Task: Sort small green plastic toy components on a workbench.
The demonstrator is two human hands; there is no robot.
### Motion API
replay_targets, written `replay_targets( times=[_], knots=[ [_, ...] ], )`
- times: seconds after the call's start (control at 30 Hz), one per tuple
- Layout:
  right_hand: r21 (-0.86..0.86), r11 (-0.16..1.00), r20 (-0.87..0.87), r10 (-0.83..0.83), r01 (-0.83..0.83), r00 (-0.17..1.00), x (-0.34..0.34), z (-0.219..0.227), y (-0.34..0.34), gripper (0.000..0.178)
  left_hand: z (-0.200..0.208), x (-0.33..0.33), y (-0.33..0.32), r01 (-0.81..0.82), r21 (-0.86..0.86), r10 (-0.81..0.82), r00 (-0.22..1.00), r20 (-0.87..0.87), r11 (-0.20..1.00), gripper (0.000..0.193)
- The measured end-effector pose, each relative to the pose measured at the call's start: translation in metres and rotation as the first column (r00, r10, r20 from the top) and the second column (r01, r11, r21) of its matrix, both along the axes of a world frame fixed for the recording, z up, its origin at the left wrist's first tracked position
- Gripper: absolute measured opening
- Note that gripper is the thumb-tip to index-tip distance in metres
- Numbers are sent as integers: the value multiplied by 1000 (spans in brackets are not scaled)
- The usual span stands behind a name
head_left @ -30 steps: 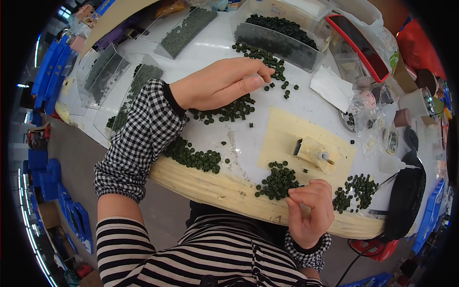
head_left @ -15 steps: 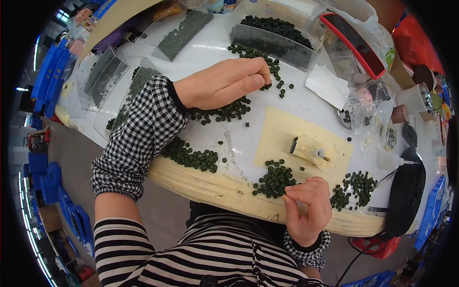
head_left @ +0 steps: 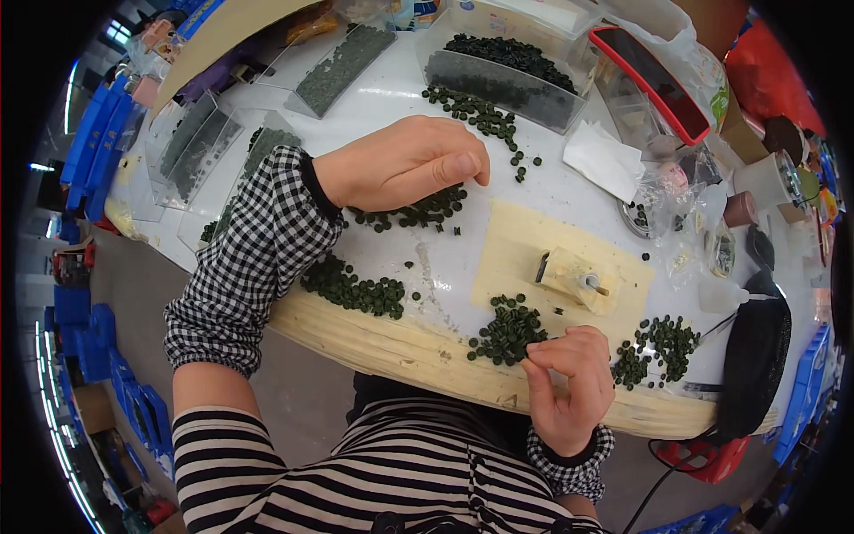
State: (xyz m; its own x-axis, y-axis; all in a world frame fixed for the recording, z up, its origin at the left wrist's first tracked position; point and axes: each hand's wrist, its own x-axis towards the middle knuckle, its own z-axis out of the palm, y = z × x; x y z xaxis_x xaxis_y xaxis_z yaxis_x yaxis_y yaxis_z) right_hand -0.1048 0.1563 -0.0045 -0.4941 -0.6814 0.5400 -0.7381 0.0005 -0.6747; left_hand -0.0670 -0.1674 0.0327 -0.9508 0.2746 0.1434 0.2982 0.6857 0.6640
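Observation:
My left hand (head_left: 405, 165) hovers over the middle of the white table, thumb and fingers drawn together and pointing right. Whatever its fingertips may hold is hidden. Below it lies a heap of small round dark green pieces (head_left: 427, 210), partly covered by the hand. My right hand (head_left: 571, 388) is at the front edge, thumb and forefinger pinched beside another pile of green pieces (head_left: 509, 331); I cannot make out anything between them. Just beyond that pile, a small yellowish block fixture (head_left: 574, 280) with a metal pin stands on a cream sheet (head_left: 503, 249).
A clear bin (head_left: 498, 84) of dark pieces stands at the back, with loose pieces strewn before it. More piles lie front left (head_left: 356, 289) and right (head_left: 658, 350). A red-framed phone (head_left: 654, 84), a white tissue (head_left: 605, 160) and a black mesh bag (head_left: 754, 365) are on the right.
My left hand has drawn back left and slightly nearer, away from the strewn pieces by the bin. My right hand stays nearly in place, still pinched.

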Motion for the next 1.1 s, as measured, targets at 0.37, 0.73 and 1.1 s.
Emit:
replay_targets(
  times=[0.37,0.73,1.1],
  knots=[
    [-10,1000,-1,-5,5,1000,0,1,0,18,-12,-32,21,-29,7,29,996,-90,1000,57],
    [-12,1000,-1,-6,6,1000,0,0,1,17,-13,-45,25,-7,-88,-4,992,-128,996,59],
    [-11,1000,12,1,0,1000,0,0,2,17,-17,-28,24,32,-296,-76,987,-140,955,17]
  ],
)
